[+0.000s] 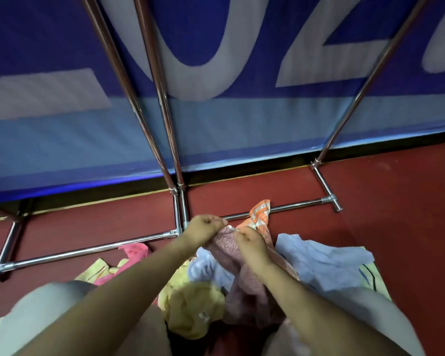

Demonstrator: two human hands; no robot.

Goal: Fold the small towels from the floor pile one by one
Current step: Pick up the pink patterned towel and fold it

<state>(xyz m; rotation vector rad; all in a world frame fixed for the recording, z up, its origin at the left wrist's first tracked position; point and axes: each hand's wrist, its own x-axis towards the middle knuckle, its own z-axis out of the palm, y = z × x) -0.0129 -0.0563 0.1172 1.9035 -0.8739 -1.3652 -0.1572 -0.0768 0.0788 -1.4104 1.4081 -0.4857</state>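
**Both hands on the dusty-pink towel above the floor pile**

I see both hands raised over the pile of towels, which I take as my landmark. My left hand is clenched around the top edge of the dusty-pink towel, fingers curled tight, knuckles toward the camera. My right hand pinches the same edge just beside the left, thumb and fingers closed on the fabric. The towel hangs from the two hands and drapes down onto the middle of the pile, between the forearms.

Within the pile, a yellow towel lies crumpled at the near side, touching the pink one's lower part. A light-blue towel spreads over the pile's right side, with more blue cloth showing just under the held towel. An orange patterned towel sits at the pile's far edge, lapping over the metal rack bar. A bright pink towel lies at the pile's left, near another bar.

The pile rests on the red floor. Beyond it, behind the rack poles, hangs a blue banner with large pale lettering.
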